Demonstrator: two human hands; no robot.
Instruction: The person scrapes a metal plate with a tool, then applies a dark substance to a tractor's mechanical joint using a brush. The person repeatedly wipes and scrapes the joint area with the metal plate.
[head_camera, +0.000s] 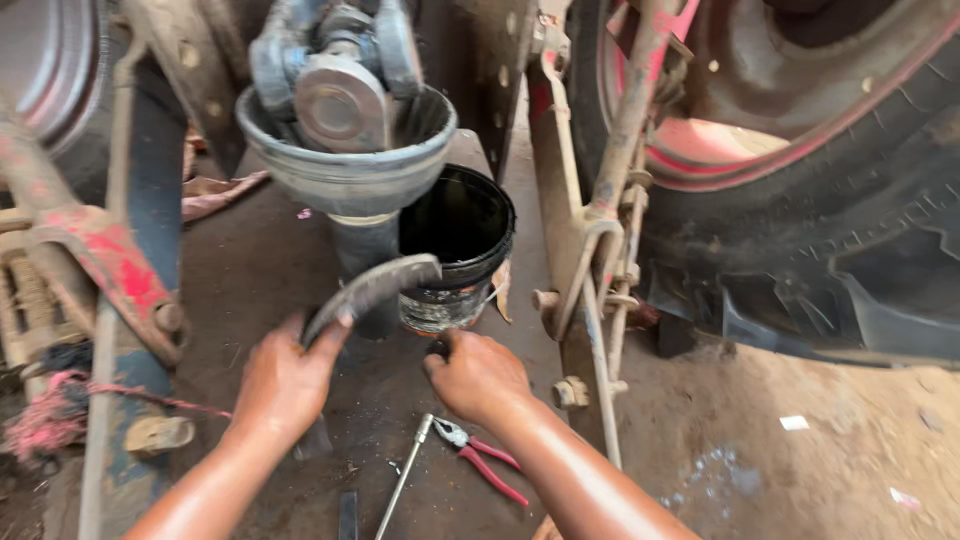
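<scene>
1. The floor (820, 470) is bare, oil-stained dirt under a large machine; a big black rubber tyre on a red rim (800, 180) stands to the right of the black plastic bucket (455, 250).
2. The bucket sits on the ground at the middle, dark inside, its lower wall smeared.
3. Just left of the bucket, touching it, hangs a grey funnel-shaped shaft guard (350, 165) with a metal joint in its mouth.
4. The left hand (285, 385), left of and nearer than the bucket, has its grip closed on the end of a curved dark strip (375, 290) that arches up to the bucket's rim.
5. The right hand (480, 375) lies right in front of the bucket, fingers curled at its base; I cannot tell whether it grips anything.
6. Red-handled pliers (480, 460) and a thin metal rod (405, 480) lie on the floor, nearer than the bucket.
7. A dirty steel linkage arm (590, 300) stands between bucket and tyre.
</scene>
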